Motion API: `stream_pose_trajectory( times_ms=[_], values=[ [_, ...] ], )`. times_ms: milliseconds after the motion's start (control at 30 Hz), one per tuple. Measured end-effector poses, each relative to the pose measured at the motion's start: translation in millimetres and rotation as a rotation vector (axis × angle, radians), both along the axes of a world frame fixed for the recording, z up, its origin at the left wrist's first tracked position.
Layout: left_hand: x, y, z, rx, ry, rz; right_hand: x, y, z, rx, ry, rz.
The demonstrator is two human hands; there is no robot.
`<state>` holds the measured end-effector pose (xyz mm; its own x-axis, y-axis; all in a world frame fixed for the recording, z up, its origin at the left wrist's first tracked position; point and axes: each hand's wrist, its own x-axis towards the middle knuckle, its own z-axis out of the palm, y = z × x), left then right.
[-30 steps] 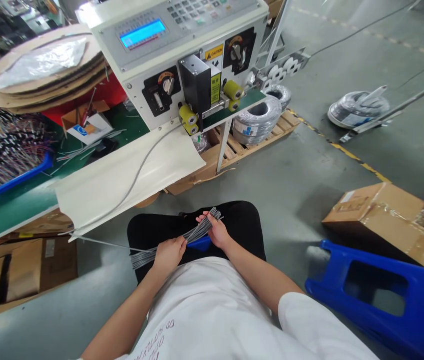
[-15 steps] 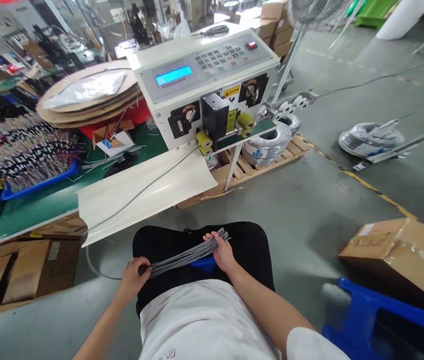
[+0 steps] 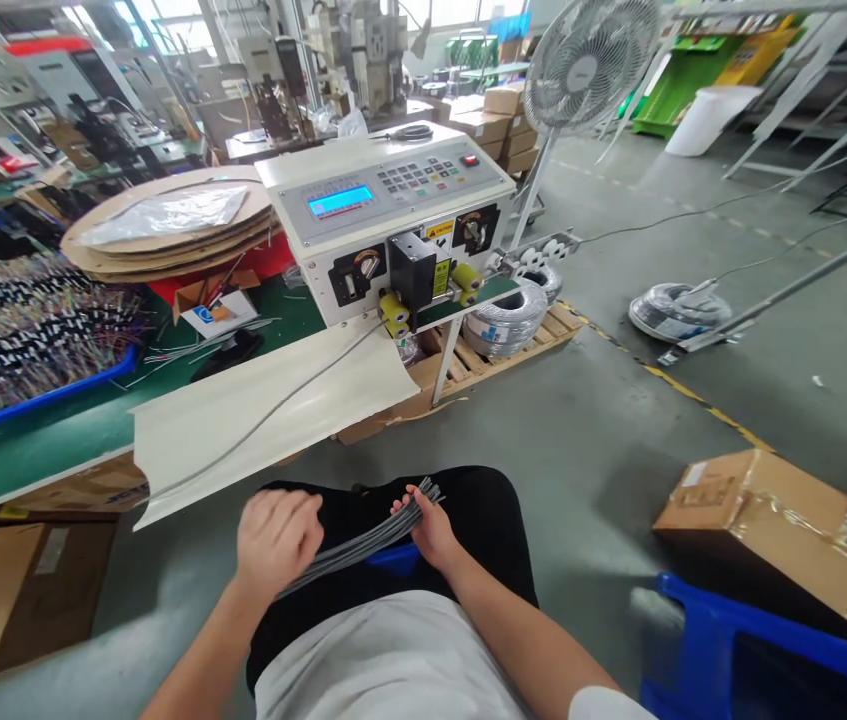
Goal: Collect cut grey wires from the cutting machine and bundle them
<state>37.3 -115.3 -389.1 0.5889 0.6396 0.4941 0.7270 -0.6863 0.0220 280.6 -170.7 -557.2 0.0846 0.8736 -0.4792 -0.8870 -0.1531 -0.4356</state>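
Observation:
A bundle of grey cables (image 3: 363,545) lies across my lap. My right hand (image 3: 429,525) is closed around it near its right end, where the cut ends stick out past the fingers. My left hand (image 3: 279,540) is raised over the bundle's left part, back of the hand up and fingers curled in. Whatever is inside those fingers, if anything, is hidden, and so is the bundle's left end. Ahead, a single grey cable (image 3: 273,412) comes out of the wire-cutting machine (image 3: 408,185) between yellow rollers (image 3: 394,312) and runs down a cream chute (image 3: 318,420).
Left on the green bench (image 3: 100,420) are a blue tray (image 3: 48,400) of wire assemblies and stacked cardboard discs (image 3: 168,215). Cable coils (image 3: 505,325) rest on a pallet right of the machine. A carton (image 3: 760,530) and a blue stool (image 3: 715,640) stand at right.
My left hand has let go of the bundle's left end and come up with fingers curled. My right hand keeps its hold. The view has tilted up slightly.

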Motion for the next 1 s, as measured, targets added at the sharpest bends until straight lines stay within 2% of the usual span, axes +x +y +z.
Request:
stream_pose_trajectory(
  times_ms=[100,167,233,333,433,533,633,700,767,900,1000],
  values=[
    [23.6,45.3,41.1,0.074,-0.045,0.146,0.7,-1.6,-0.6,0.0,-0.029,0.0],
    [36.8,72.7,59.4,0.086,-0.038,0.234,0.9,-3.4,-2.1,-0.003,-0.03,-0.005],
    [46.4,95.7,69.2,0.066,0.016,0.306,0.8,-4.9,-3.8,-0.007,-0.033,-0.006],
    [50.9,118.8,74.8,-0.035,0.138,0.36,0.5,-6.1,-4.9,-0.008,-0.053,-0.006],
    [42.3,120.8,79.3,-0.084,0.177,0.374,1.1,-6.1,-4.0,-0.003,-0.057,-0.007],
    [26.9,94.0,79.8,-0.122,0.109,0.33,2.6,-4.8,-2.1,0.007,-0.062,0.008],
    [14.7,45.7,62.3,-0.194,0.064,0.175,2.8,-2.5,0.4,0.023,-0.048,0.013],
    [10.8,11.6,38.4,-0.266,0.082,0.053,2.0,-0.7,1.4,0.029,-0.029,0.007],
    [10.0,-17.6,8.6,-0.382,0.119,0.01,1.3,1.1,0.3,0.02,-0.014,0.011],
    [15.0,-51.9,-46.5,-0.657,0.265,0.135,1.5,2.5,-8.4,0.004,0.007,0.04],
    [19.9,-58.9,-67.5,-0.762,0.319,0.223,2.3,0.4,-14.5,0.017,0.013,0.049]
  ],
)
